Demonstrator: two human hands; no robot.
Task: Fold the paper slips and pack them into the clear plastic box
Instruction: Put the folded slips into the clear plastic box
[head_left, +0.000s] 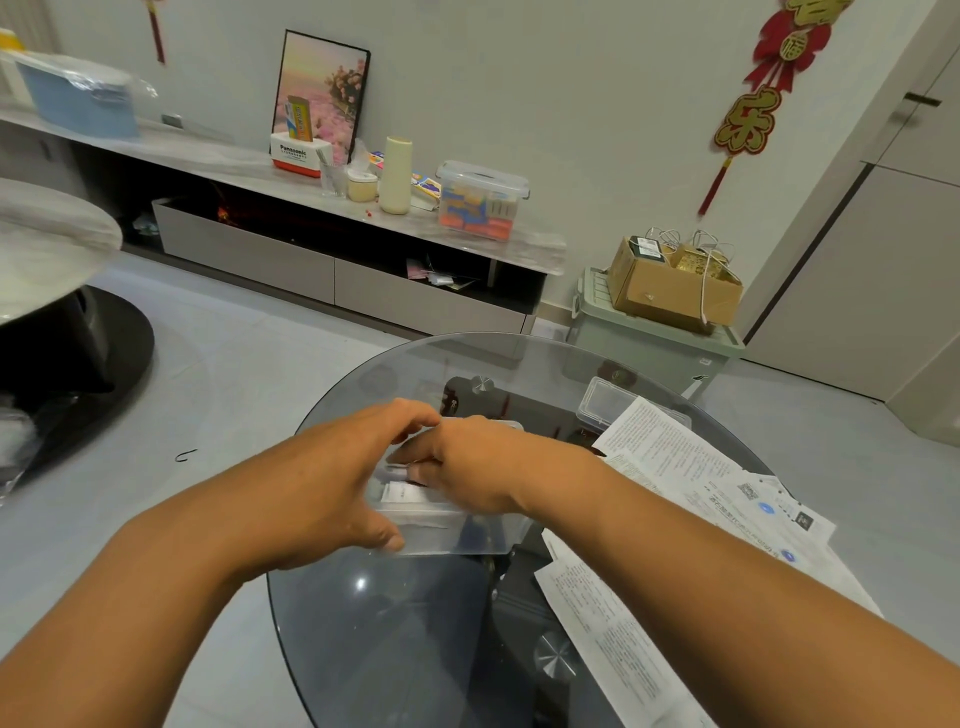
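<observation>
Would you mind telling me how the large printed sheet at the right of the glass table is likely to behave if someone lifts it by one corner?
The printed sheet looks thin and creased, so it would probably droop and feel light. On the smooth glass table it would likely slide if pushed.

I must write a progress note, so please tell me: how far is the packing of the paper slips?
Done: white folded paper already lies inside the clear plastic box. In hand: the left hand grips the box while the right hand reaches into it. Left: several printed paper slips lie unfolded on the glass table.
</observation>
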